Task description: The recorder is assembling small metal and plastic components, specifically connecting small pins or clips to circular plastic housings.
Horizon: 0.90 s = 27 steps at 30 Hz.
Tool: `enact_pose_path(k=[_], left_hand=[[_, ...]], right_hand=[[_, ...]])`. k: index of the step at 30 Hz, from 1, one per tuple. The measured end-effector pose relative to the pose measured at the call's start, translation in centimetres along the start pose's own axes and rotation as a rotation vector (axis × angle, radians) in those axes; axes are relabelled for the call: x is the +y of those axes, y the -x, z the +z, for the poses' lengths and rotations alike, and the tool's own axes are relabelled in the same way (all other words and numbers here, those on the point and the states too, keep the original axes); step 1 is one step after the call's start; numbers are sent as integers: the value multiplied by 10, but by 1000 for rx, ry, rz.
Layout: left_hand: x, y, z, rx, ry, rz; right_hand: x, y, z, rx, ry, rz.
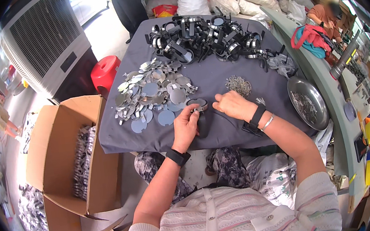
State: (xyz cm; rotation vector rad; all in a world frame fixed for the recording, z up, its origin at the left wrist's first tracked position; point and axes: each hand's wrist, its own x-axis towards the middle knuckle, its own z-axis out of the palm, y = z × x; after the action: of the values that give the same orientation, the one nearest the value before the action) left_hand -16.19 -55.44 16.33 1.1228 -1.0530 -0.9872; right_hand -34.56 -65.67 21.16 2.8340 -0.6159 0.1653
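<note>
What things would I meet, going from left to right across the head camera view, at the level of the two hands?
Open cardboard box → blue round discs → left hand → black strap piece → right hand → metal bowl.

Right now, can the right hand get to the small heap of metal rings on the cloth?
Probably yes. The right hand lies just below the heap of metal rings, with only bare grey cloth between them. It is busy on a black strap piece with the left hand.
</note>
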Motion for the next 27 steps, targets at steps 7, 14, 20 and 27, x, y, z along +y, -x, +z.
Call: enact_pose_path(k=[7, 14, 20, 27], left_hand=[[-1, -1, -2, -24, -57, -5], [1, -3, -2, -17, -27, -18], [0, -2, 1, -19, -14, -5], [-1, 0, -3, -7, 6, 5]], right_hand=[[-13, 4, -10, 320, -412, 200], [-60, 0, -25, 414, -1103, 555], [-72, -8, 4, 620, -885, 430], [-76, -16, 15, 776, -627, 323]])
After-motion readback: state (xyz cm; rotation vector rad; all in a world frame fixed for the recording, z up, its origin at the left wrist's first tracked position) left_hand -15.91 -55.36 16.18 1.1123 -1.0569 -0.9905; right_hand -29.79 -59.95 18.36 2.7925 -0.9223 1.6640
